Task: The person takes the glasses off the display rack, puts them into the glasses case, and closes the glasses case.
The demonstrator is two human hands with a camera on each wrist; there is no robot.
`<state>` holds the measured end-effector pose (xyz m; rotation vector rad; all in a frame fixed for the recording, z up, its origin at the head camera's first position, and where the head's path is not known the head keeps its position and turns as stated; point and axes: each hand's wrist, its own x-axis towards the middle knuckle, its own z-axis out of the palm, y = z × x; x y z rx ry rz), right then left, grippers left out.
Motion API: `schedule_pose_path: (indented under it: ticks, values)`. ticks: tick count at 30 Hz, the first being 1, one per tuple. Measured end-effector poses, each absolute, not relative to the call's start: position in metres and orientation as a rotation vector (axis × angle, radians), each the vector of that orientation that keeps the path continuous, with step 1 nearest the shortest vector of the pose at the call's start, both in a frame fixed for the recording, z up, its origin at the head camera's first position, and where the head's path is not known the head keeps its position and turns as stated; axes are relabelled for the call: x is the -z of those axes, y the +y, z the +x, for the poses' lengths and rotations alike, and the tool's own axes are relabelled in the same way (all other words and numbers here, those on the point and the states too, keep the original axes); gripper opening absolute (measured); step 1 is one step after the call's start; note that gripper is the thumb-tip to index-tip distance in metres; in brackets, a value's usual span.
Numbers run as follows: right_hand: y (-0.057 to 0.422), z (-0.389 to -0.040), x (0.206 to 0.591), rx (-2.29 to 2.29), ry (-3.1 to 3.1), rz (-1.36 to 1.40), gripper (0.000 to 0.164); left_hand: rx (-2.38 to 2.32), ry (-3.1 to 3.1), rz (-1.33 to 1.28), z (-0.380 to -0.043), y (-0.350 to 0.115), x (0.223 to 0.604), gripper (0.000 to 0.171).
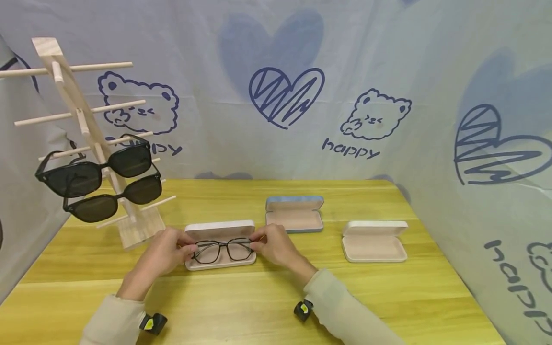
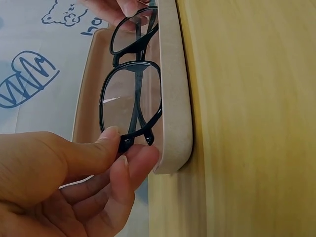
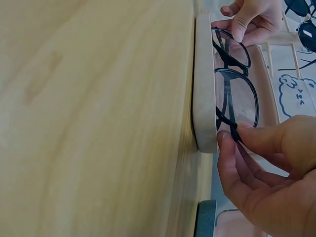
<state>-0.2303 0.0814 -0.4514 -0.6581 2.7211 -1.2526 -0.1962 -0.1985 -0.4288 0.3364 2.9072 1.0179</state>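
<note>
A pair of black-framed eyeglasses (image 1: pixel 223 244) with clear lenses sits over the lower half of an open white glasses case (image 1: pixel 220 225). Its temples are folded behind the lenses, as both wrist views show. My left hand (image 1: pixel 169 249) pinches one end of the frame between thumb and fingers. At the other end, my right hand (image 1: pixel 277 245) pinches the frame by its hinge corner. In the left wrist view, the left thumb lies over the frame corner (image 2: pixel 126 143), inside the case's end. Pinkish lining shows inside the case.
Behind my right hand stands an open blue glasses case (image 1: pixel 295 200); a second open white case (image 1: pixel 375 258) is farther right. At the left, a wooden display rack (image 1: pixel 144 235) with pegs carries two pairs of black sunglasses (image 1: pixel 73 179). A printed cloth hangs behind the wooden table (image 1: pixel 276 306).
</note>
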Motion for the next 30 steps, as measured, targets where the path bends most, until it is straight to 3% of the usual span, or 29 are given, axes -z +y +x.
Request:
schedule_pose_path:
  ticks: [24,30]
  values:
    - [0.0779,-0.2294,0.4531,1.174,2.779,-0.653,0.012,-0.999,2.898,0.313,-0.1985,-0.2003,0.4375,0.016]
    - [0.0774,-0.2297,0.4552,1.151,2.818,-0.659,0.014,-0.929,2.959,0.336,-0.1993,-0.2002,0.4382,0.01]
